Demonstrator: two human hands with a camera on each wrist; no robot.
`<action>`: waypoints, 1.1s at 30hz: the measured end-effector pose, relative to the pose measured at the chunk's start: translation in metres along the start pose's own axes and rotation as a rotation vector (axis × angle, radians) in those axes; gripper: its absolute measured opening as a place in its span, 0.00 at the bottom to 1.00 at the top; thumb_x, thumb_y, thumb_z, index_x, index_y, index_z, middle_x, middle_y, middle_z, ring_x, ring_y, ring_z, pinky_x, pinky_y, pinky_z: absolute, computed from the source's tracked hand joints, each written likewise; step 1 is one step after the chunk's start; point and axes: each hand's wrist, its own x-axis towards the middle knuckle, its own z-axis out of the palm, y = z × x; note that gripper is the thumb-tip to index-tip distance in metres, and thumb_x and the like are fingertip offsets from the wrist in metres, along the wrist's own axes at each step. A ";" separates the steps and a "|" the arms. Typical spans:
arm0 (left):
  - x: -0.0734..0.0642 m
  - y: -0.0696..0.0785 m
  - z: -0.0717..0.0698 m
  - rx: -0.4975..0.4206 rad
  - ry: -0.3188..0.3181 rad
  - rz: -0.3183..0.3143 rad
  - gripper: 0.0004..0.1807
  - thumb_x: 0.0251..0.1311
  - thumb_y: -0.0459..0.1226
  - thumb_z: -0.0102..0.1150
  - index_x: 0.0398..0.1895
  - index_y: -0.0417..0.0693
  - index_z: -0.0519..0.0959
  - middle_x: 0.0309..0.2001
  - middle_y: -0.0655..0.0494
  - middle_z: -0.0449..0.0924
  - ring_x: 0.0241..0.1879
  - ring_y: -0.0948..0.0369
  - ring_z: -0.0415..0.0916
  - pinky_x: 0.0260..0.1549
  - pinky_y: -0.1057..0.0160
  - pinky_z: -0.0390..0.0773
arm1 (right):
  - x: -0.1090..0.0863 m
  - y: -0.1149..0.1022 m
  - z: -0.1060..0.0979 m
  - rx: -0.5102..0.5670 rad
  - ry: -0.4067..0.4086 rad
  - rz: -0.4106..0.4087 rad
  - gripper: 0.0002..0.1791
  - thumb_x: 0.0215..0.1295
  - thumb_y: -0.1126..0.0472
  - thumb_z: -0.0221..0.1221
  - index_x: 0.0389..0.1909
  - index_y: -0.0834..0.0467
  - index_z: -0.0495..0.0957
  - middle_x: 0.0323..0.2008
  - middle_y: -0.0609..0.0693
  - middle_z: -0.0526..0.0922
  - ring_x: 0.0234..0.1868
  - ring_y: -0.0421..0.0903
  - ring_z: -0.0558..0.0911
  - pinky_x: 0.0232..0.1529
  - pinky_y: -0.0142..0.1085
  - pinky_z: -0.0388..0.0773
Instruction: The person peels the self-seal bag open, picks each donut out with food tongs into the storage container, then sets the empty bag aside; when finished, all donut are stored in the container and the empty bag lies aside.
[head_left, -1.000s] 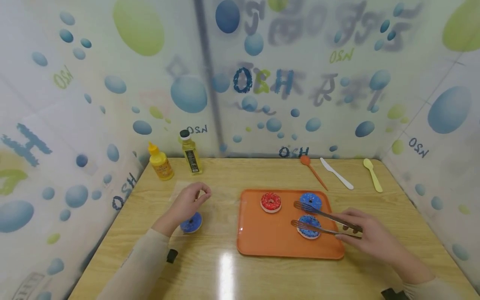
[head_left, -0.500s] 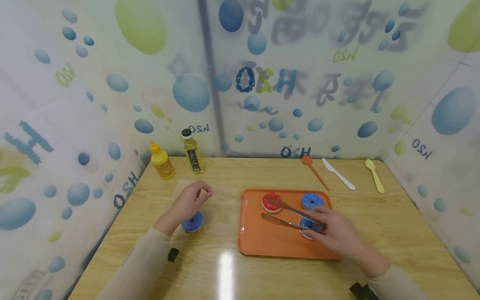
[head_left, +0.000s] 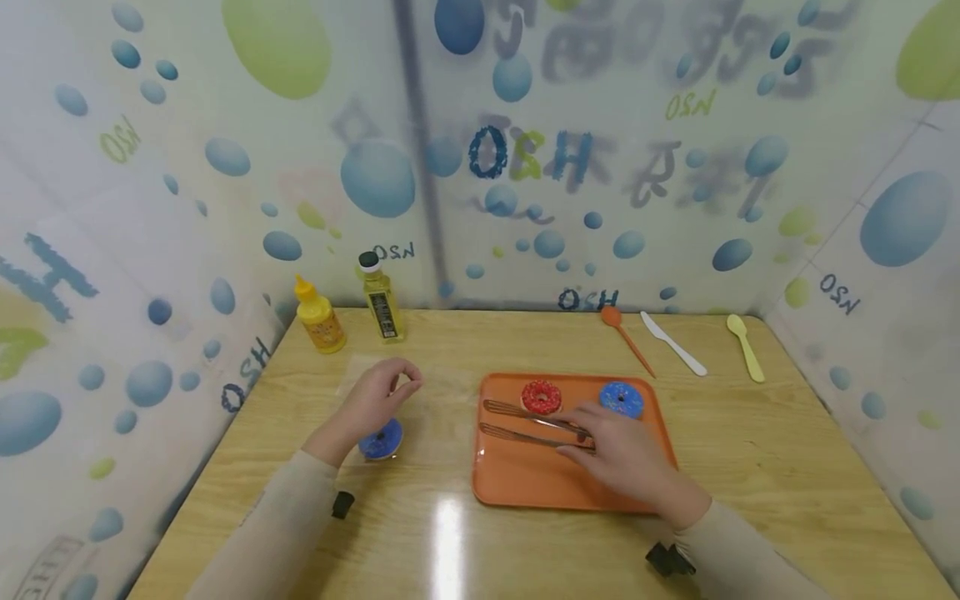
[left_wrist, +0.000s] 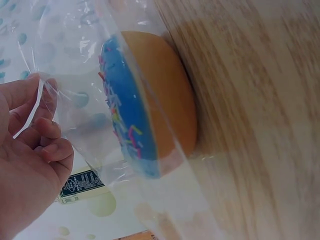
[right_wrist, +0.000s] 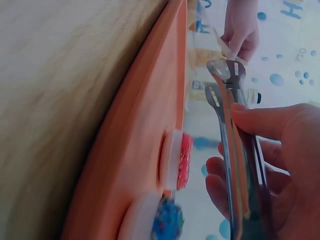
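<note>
My left hand (head_left: 371, 404) pinches the upper edge of a clear plastic bag (left_wrist: 82, 125) between thumb and fingers. Inside the bag a blue-iced doughnut (left_wrist: 120, 100) with sprinkles rests on the table. Over the orange tray (head_left: 517, 490), my right hand (head_left: 626, 454) grips metal tongs (head_left: 506, 408), their slotted ends pointing left with nothing between them. A red-iced doughnut (head_left: 529, 397) and a blue-iced doughnut (head_left: 632, 400) lie at the tray's back. Another blue doughnut (right_wrist: 167, 220) shows in the right wrist view; the right hand hides it in the head view.
At the back left stand a yellow squeeze bottle (head_left: 321, 323) and a dark-capped bottle (head_left: 384, 308) of yellow liquid. An orange spoon (head_left: 612, 317), a white knife (head_left: 675, 346) and a yellow spoon (head_left: 744, 346) lie behind the tray. Patterned walls (head_left: 637, 167) border the table.
My right hand has carried the tongs leftward across the tray, away from the blue doughnuts and past the red one. The left hand stays at the bag.
</note>
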 end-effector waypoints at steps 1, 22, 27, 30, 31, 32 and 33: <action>0.000 0.000 0.000 -0.002 -0.002 0.003 0.03 0.75 0.38 0.59 0.44 0.50 0.81 0.40 0.57 0.80 0.34 0.59 0.68 0.35 0.60 0.70 | 0.003 -0.002 0.001 -0.005 -0.003 -0.003 0.22 0.63 0.49 0.73 0.57 0.42 0.83 0.42 0.41 0.84 0.30 0.30 0.74 0.26 0.26 0.70; 0.001 0.007 0.000 0.003 0.000 0.011 0.06 0.75 0.40 0.59 0.45 0.49 0.82 0.41 0.58 0.80 0.32 0.59 0.67 0.35 0.58 0.70 | 0.056 -0.028 0.039 -0.062 -0.118 -0.119 0.22 0.65 0.45 0.70 0.58 0.44 0.82 0.47 0.41 0.83 0.35 0.35 0.77 0.33 0.31 0.77; 0.001 0.009 -0.001 0.003 0.008 0.019 0.04 0.74 0.39 0.59 0.44 0.50 0.81 0.40 0.57 0.80 0.32 0.59 0.67 0.35 0.59 0.70 | 0.065 -0.036 0.045 -0.017 -0.149 -0.132 0.24 0.66 0.45 0.69 0.61 0.46 0.81 0.53 0.43 0.84 0.40 0.38 0.81 0.39 0.34 0.81; 0.001 0.009 -0.001 0.001 0.005 0.027 0.04 0.74 0.39 0.59 0.45 0.49 0.82 0.40 0.56 0.80 0.32 0.60 0.67 0.35 0.59 0.69 | 0.068 -0.039 0.048 0.021 -0.170 -0.139 0.25 0.67 0.46 0.68 0.62 0.46 0.81 0.55 0.44 0.84 0.43 0.39 0.83 0.42 0.37 0.83; 0.001 0.009 0.000 0.003 0.003 0.030 0.05 0.74 0.39 0.59 0.45 0.49 0.82 0.41 0.56 0.81 0.32 0.60 0.66 0.35 0.59 0.69 | 0.069 -0.041 0.048 0.037 -0.179 -0.141 0.24 0.67 0.46 0.68 0.63 0.47 0.81 0.56 0.44 0.83 0.43 0.40 0.83 0.43 0.38 0.83; 0.001 0.008 0.000 0.005 0.002 0.030 0.05 0.74 0.39 0.59 0.45 0.49 0.82 0.41 0.56 0.81 0.32 0.60 0.66 0.35 0.59 0.69 | 0.070 -0.042 0.049 0.045 -0.187 -0.144 0.25 0.68 0.47 0.68 0.63 0.47 0.80 0.58 0.45 0.83 0.46 0.41 0.84 0.46 0.39 0.83; 0.000 0.008 0.000 0.005 0.002 0.028 0.05 0.74 0.39 0.59 0.45 0.49 0.82 0.42 0.56 0.81 0.32 0.60 0.66 0.35 0.59 0.69 | 0.072 -0.043 0.050 0.059 -0.196 -0.148 0.24 0.68 0.47 0.68 0.64 0.48 0.80 0.58 0.45 0.83 0.47 0.41 0.84 0.48 0.40 0.84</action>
